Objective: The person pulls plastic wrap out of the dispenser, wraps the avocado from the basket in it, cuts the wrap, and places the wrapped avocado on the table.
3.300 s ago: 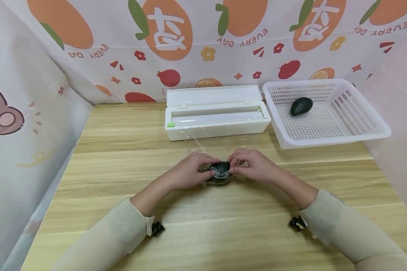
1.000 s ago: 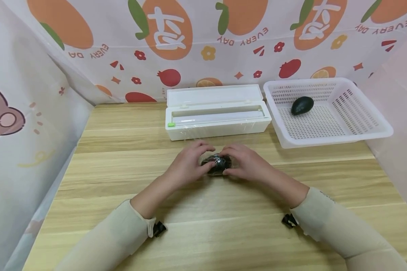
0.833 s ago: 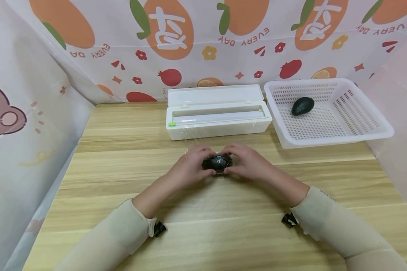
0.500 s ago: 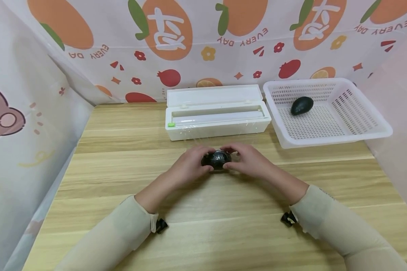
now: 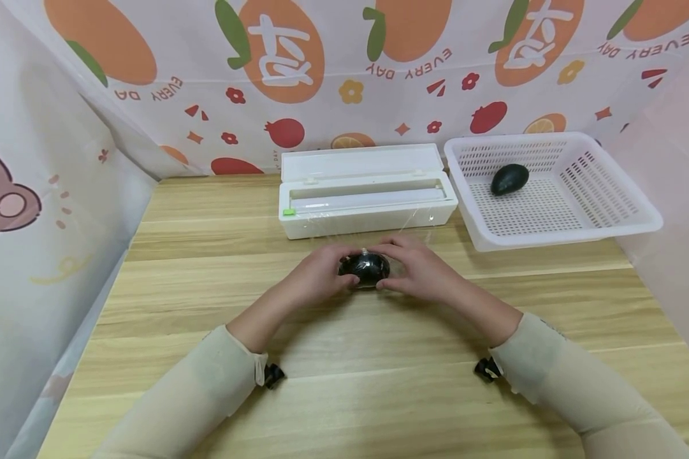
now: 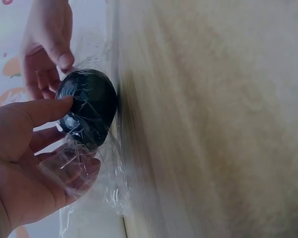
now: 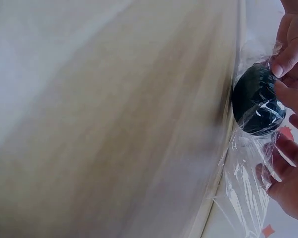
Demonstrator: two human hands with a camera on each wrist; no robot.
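Observation:
A dark green avocado [image 5: 367, 270], wrapped in clear cling film, lies on its side at mid-table. My left hand [image 5: 315, 275] holds its left end, thumb on the near side and fingers over the far side. At the opposite end my right hand [image 5: 420, 270] grips it the same way. In the left wrist view, loose cling film [image 6: 78, 168] hangs in folds around the left fingers. More film [image 7: 246, 173] stretches below the avocado [image 7: 254, 99] in the right wrist view. Some fingertips are hidden behind the avocado.
Just beyond the hands stands a white cling film dispenser [image 5: 373, 222], its lid up, with film running from its front edge toward the avocado. To its right, a white perforated basket [image 5: 573, 240] contains another avocado [image 5: 510, 179]. A printed curtain [image 5: 355, 57] hangs behind the wooden table [image 5: 344, 395].
Both hands have moved forward with the avocado, bringing it closer to the dispenser. The avocado has turned, and the bunched film seen on it earlier now looks smoother. The dispenser and basket stay put.

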